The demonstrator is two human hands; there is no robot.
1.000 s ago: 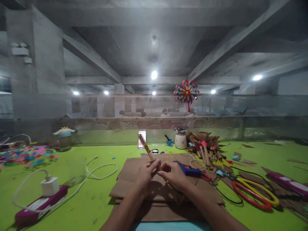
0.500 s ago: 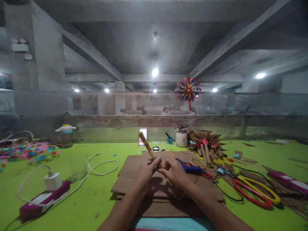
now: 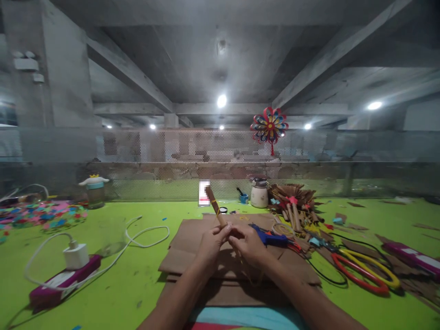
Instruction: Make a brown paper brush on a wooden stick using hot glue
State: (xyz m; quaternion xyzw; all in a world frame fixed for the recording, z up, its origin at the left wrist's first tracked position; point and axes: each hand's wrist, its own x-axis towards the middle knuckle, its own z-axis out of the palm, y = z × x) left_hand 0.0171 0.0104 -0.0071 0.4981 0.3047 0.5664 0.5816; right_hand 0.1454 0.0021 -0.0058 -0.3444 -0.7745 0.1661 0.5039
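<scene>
Held upright at a slant, a rolled brown paper stick (image 3: pixel 216 205) has yellow string wound around its upper part. Its lower end is wrapped by the fingers of my left hand (image 3: pixel 210 243), which is closed on it. My right hand (image 3: pixel 249 244) is pinched right beside it, fingertips touching the left fingers. A thin yellow string (image 3: pixel 241 260) trails down from the right fingers; the exact pinch point is hidden. Both hands are above a stack of brown paper sheets (image 3: pixel 185 240).
Right of my hands lie a blue glue gun (image 3: pixel 273 238), red-and-yellow-handled scissors (image 3: pixel 360 272) and a bundle of pleated brown paper (image 3: pixel 292 199). A white jar (image 3: pixel 259 195) stands behind. At left are a purple power strip (image 3: pixel 63 282), a white cable (image 3: pixel 151 245) and colourful paper pieces (image 3: pixel 51 215).
My right hand has moved slightly left, up against the left fingers. The paper stick has shifted slightly right and stands a little more upright.
</scene>
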